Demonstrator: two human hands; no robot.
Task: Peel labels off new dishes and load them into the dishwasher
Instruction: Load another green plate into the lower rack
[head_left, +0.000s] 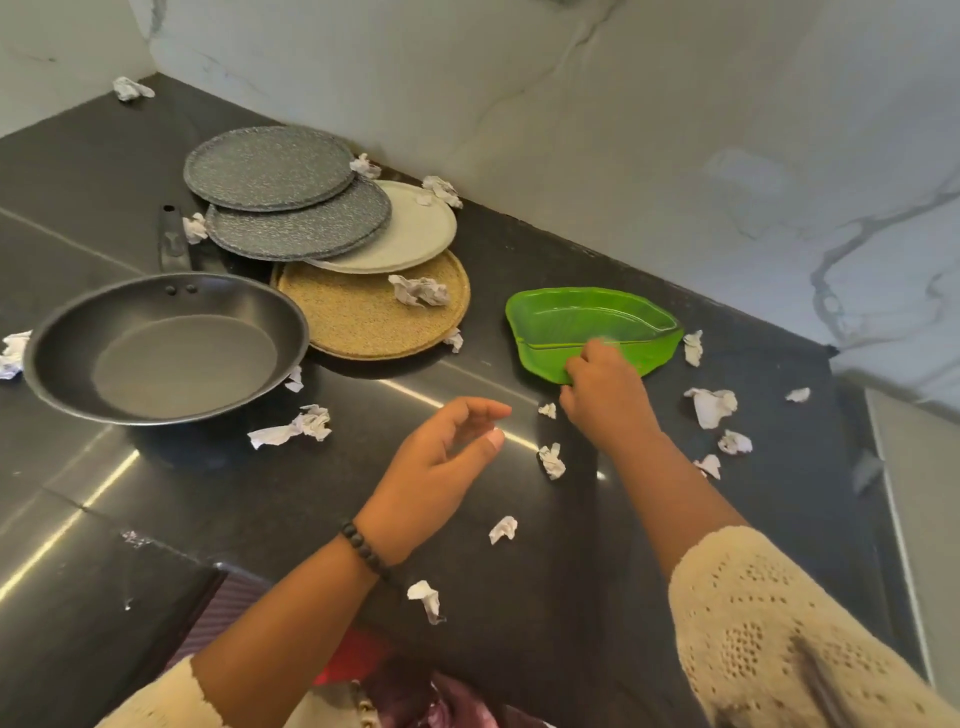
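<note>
One green dish (587, 325), leaf-shaped, on the black counter (519, 545) near the marble wall (675, 130). Your right hand (605, 397) grips its near rim, fingers curled over the edge. Your left hand (441, 467) hovers above the counter, fingers loosely spread, holding nothing. Left of the dish: four round plates (291, 208), overlapping — two grey, one pale, one tan. One pan (161, 348) beside them. Crumpled label scraps (711, 405) everywhere, more than a dozen.

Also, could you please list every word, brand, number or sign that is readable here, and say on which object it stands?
None can be read.
Crumpled paper scraps: any print is too small and creased to read.
Green leaf-shaped dish, frying pan, stacked plates: no visible text or marking.
</note>
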